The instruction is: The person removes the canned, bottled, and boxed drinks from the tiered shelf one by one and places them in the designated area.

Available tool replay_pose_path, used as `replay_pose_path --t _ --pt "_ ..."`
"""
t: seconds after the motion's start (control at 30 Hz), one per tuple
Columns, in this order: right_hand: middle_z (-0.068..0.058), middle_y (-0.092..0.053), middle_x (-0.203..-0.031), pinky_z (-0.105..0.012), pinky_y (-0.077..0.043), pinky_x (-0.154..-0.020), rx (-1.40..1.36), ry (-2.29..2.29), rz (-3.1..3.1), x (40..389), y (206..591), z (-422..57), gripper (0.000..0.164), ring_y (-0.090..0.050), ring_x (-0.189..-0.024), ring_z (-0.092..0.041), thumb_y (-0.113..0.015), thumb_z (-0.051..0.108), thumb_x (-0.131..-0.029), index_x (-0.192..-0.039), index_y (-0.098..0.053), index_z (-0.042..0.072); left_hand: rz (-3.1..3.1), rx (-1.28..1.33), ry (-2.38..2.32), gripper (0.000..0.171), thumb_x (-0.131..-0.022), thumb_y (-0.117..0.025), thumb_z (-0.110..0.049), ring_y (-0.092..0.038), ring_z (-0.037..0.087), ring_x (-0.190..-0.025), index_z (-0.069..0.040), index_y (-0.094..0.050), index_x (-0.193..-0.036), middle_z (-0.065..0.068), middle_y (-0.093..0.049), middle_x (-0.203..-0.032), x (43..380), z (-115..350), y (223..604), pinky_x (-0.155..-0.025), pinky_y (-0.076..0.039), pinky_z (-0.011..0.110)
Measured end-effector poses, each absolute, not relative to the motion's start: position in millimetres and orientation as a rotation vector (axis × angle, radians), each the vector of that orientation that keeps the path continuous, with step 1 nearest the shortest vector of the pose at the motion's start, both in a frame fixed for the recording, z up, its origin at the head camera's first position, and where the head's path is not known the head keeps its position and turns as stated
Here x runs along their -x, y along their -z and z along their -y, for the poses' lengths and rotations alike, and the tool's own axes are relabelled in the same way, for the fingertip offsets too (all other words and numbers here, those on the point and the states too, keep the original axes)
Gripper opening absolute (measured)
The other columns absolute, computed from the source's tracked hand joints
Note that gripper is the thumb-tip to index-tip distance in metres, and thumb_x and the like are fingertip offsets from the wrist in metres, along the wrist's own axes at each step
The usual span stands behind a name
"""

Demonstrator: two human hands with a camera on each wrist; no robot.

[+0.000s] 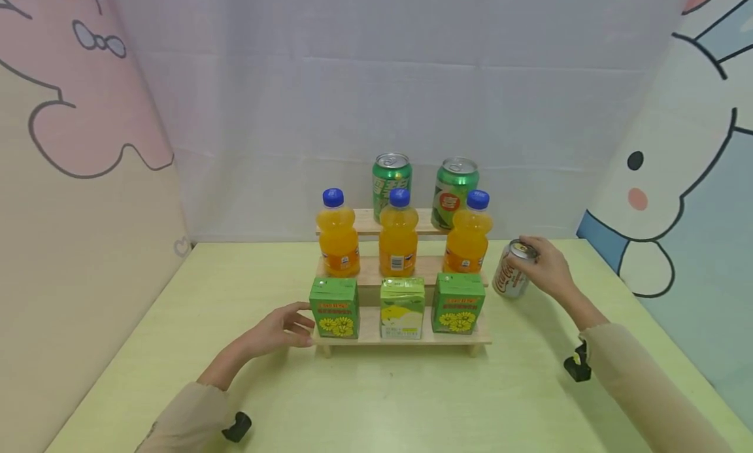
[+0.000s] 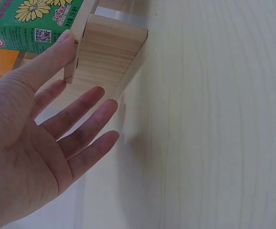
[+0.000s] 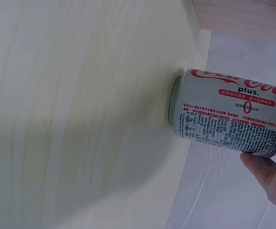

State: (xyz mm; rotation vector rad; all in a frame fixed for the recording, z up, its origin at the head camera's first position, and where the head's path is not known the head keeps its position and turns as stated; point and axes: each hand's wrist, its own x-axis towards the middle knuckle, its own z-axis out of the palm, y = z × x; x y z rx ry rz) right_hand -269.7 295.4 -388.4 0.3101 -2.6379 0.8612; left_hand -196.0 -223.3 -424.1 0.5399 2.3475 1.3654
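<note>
The right grip [image 1: 547,267] pinches the Coca-Cola can [image 1: 510,275] near its top; the can extends below those fingertips, long axis near upright, with the wooden stand [image 1: 369,327] to that grip's left. The left grip [image 1: 281,330], fingers spread, is at the stand's opposite end, beside drink boxes [image 1: 402,310], with bottles [image 1: 398,238] of orange liquid and green cans [image 1: 392,182] beyond.

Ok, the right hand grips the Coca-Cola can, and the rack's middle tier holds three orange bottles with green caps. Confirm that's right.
No: the caps are blue, not green, as the head view shows. The right hand grips the Coca-Cola can, and three orange bottles stand on the middle tier.
</note>
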Motion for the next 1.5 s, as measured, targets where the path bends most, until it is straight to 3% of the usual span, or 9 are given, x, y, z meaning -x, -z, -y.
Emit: replay_pose_path --t 0.5,1.1,1.5 --pt "-0.033 -0.037 -0.128 -0.062 -0.035 -0.085 -0.242 -0.827 2.765 266.7 369.0 -304.8 0.069 -0.039 -0.111 -0.048 -0.063 0.038 -0.084 -0.131 -0.040 -0.007 -2.345 -0.539 -1.370 0.070 -0.079 -0.071 -0.020 -0.059 0.031 -0.098 0.005 -0.034 -0.133 0.025 -0.056 -0.114 197.2 223.3 425.7 -0.084 -0.049 0.042" --pt "-0.030 -0.040 -0.129 -0.062 -0.038 -0.083 -0.338 -0.854 2.678 263.2 310.0 -295.3 0.067 -0.043 -0.109 -0.048 -0.063 0.034 -0.085 -0.133 -0.038 -0.004 -2.348 -0.531 -1.360 0.070 -0.079 -0.071 -0.022 -0.059 0.031 -0.098 0.004 -0.035 -0.133 0.024 -0.055 -0.115 197.9 222.7 423.5 -0.084 -0.048 0.043" --pt "-0.023 -0.043 -0.130 -0.056 -0.039 -0.089 -0.424 -0.928 2.559 260.1 266.9 -271.3 0.060 -0.045 -0.111 -0.039 -0.067 0.024 -0.082 -0.131 -0.043 -0.001 -2.346 -0.543 -1.371 0.069 -0.080 -0.070 -0.020 -0.059 0.032 -0.098 0.005 -0.034 -0.133 0.025 -0.055 -0.115 196.6 222.9 423.5 -0.083 -0.049 0.042"
